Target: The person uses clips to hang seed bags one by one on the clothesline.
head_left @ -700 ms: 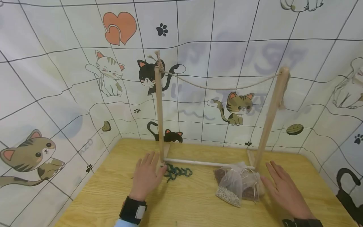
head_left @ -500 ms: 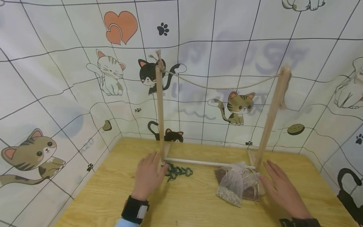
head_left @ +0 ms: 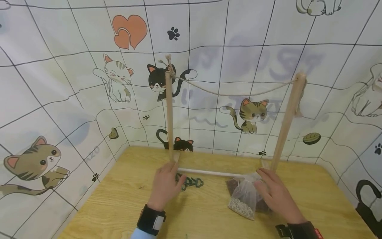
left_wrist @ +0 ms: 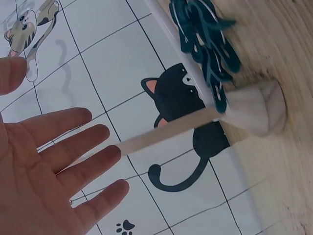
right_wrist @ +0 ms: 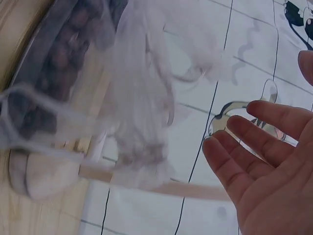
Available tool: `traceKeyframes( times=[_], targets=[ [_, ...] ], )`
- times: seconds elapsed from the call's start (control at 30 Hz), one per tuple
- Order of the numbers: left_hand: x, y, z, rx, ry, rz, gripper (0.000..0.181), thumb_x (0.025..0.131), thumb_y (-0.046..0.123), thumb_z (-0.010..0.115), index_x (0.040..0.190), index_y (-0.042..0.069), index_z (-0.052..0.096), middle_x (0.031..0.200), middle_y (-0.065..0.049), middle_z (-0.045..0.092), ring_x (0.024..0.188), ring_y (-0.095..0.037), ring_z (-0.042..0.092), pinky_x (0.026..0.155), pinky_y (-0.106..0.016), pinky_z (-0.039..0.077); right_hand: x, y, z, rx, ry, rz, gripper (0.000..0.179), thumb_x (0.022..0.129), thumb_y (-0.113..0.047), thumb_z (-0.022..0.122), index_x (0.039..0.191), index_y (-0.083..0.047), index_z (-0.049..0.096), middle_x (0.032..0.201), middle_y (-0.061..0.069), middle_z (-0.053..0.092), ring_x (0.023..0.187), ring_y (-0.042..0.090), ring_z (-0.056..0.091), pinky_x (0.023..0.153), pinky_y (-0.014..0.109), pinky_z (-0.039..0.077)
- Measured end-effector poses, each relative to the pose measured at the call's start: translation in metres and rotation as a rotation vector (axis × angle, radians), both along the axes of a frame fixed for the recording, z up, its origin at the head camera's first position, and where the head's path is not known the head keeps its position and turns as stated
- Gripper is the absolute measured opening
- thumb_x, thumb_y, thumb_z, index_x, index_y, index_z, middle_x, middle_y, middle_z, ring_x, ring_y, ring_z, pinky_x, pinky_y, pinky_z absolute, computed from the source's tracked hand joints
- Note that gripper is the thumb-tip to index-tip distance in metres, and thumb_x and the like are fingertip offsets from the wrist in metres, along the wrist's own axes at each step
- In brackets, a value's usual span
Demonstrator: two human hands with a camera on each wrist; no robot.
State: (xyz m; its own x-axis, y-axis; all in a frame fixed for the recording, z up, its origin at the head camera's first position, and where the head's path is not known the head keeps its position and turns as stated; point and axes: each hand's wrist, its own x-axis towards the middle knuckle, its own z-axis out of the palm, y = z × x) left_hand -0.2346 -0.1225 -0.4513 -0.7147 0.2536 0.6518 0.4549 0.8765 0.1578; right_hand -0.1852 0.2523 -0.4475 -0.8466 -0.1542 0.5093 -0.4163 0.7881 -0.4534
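My left hand [head_left: 166, 185] is over the foot of a wooden frame's left post [head_left: 169, 116], fingers extended. Close beside it lies a pile of dark green clip-like pieces [head_left: 195, 182], partly hidden by the hand in the head view. In the left wrist view their shapes [left_wrist: 210, 41] are looped and slender. With straight fingers, my right hand [head_left: 279, 196] overlaps the sheer drawstring bags near the right post [head_left: 285, 126]. One white bag [head_left: 242, 205] holds pale bits; a bag behind it [right_wrist: 54, 63] has dark reddish-brown contents. Neither hand grips anything.
A slack cord [head_left: 221, 95] joins the post tops, knotted at the left. Along the bottom runs a white rod [head_left: 209, 172]. The wooden table [head_left: 134, 196] meets a cat-print cloth [head_left: 206, 66] at the back and sides.
Both hands have moved inward: the left slightly right, now over the left post's foot, and the right leftward, over the bags. The bags and green pieces stay in place.
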Motion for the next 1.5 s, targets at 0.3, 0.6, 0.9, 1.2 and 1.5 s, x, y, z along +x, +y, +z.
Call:
traceKeyframes(
  times=[0.3,0.6,0.9,1.2,1.5],
  targets=[
    [0.000,0.022,-0.005,-0.018,-0.024,-0.080,0.050,0.088,0.042,0.056,0.119,0.004,0.059,0.120,-0.015,0.060,0.111,-0.032,0.056,0.088,-0.051,0.044,-0.006,-0.028,-0.007,-0.002,-0.045,0.039,0.050,0.095,-0.036,0.048,0.135,-0.007,0.046,0.139,0.014,0.043,0.126,0.035,0.040,0.095,0.056,0.037],
    [-0.005,0.039,-0.012,-0.106,-0.095,-0.116,0.051,0.089,0.044,0.053,0.124,0.008,0.057,0.125,-0.012,0.059,0.116,-0.029,0.054,0.097,-0.050,0.039,-0.008,-0.053,-0.005,0.002,0.028,0.028,0.048,0.094,-0.038,0.051,0.133,-0.010,0.049,0.134,0.009,0.048,0.123,0.030,0.045,0.093,0.052,0.041],
    [-0.005,0.053,-0.019,-0.175,-0.263,-0.100,0.048,0.090,0.037,0.052,0.129,0.009,0.052,0.132,-0.011,0.054,0.122,-0.028,0.049,0.099,-0.051,0.036,-0.011,-0.074,-0.010,-0.005,0.032,0.079,0.045,0.093,-0.036,0.053,0.132,-0.013,0.051,0.129,0.008,0.052,0.114,0.023,0.051,0.086,0.042,0.047],
    [-0.011,0.062,-0.032,-0.256,-0.287,-0.051,0.045,0.087,0.031,0.056,0.126,0.011,0.055,0.130,-0.010,0.056,0.120,-0.027,0.051,0.100,-0.050,0.036,-0.014,-0.091,-0.014,0.014,0.000,0.095,0.044,0.092,-0.040,0.053,0.129,-0.016,0.054,0.124,0.000,0.053,0.093,0.007,0.051,0.074,0.029,0.047],
    [-0.013,0.065,-0.035,-0.349,-0.234,-0.008,0.041,0.079,0.026,0.065,0.118,0.012,0.059,0.120,-0.006,0.061,0.111,-0.025,0.056,0.095,-0.047,0.041,-0.014,-0.108,-0.015,0.033,-0.126,0.126,0.047,0.092,-0.044,0.051,0.130,-0.017,0.054,0.123,-0.002,0.055,0.113,0.020,0.054,0.090,0.041,0.046]
  ],
)
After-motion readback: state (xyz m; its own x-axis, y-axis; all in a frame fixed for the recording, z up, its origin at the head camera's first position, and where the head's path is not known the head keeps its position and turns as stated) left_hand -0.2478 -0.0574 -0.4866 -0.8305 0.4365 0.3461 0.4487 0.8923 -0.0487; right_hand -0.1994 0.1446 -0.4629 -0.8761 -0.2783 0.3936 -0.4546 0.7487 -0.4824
